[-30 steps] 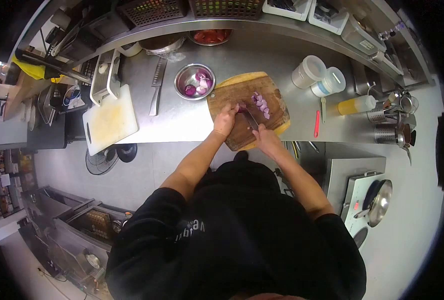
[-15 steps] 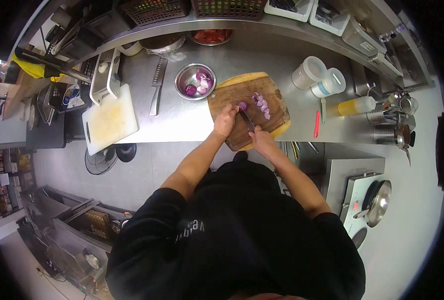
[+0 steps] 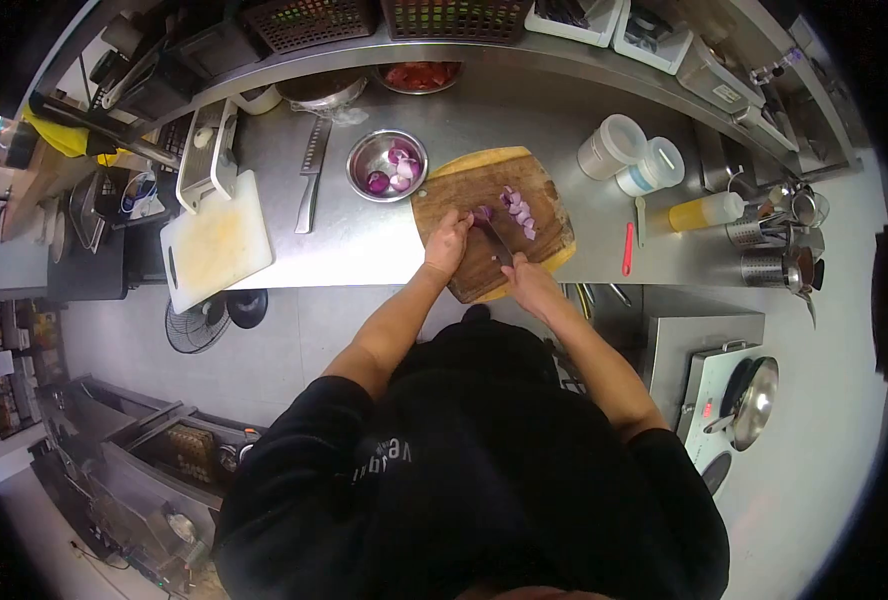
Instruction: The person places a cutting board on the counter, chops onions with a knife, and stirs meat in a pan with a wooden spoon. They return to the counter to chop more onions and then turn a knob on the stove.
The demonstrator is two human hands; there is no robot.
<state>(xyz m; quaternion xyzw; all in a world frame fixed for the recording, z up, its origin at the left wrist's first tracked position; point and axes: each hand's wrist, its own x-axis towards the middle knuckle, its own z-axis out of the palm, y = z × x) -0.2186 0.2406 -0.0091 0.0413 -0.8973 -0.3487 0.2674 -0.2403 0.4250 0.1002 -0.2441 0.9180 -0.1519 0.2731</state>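
A wooden cutting board point(image 3: 544, 190) lies at the counter's front edge. On it, my left hand point(image 3: 448, 242) is closed on a piece of red onion point(image 3: 483, 214), fingertips pressed against its near side. My right hand point(image 3: 532, 283) grips a kitchen knife point(image 3: 500, 243) by the handle. The blade points away from me, its tip end at the onion piece. Cut red onion chunks point(image 3: 519, 214) lie in a row to the right of the blade. Just left of the board stands a steel bowl point(image 3: 358, 160) with several peeled red onions point(image 3: 401, 165).
Left of the bowl lies another knife point(image 3: 310, 180), near a white cutting board point(image 3: 220, 243). To the right are lidded tubs point(image 3: 615, 147), a red-handled tool point(image 3: 628, 250) and a squeeze bottle of yellow liquid point(image 3: 706, 211). A shelf point(image 3: 444, 50) runs along the back.
The knife blade has shifted slightly at the onion piece. Both hands stay in nearly the same place, and the whole view has moved a little.
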